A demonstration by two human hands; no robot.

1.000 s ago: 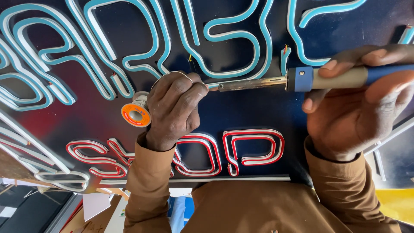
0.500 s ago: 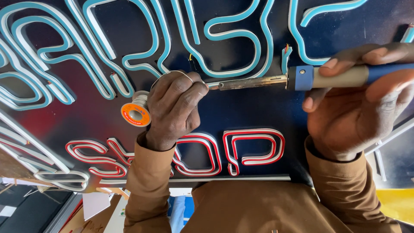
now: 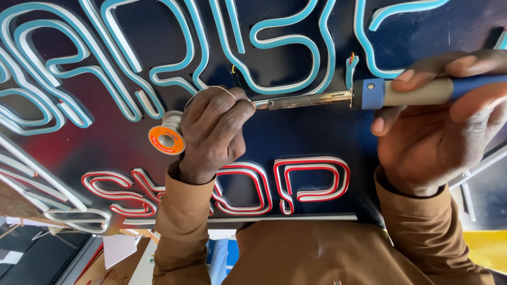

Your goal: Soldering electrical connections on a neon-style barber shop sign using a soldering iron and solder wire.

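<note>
Soldering iron (image 3: 338, 98) tip hidden behind left hand (image 3: 216, 132); handle cut off right.

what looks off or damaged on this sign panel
Loose wire ends stick out bare where a blue tube stops, just above the soldering iron in the right hand. The iron's shaft looks scorched. The left hand holds a solder spool. Nothing spilled.
</note>
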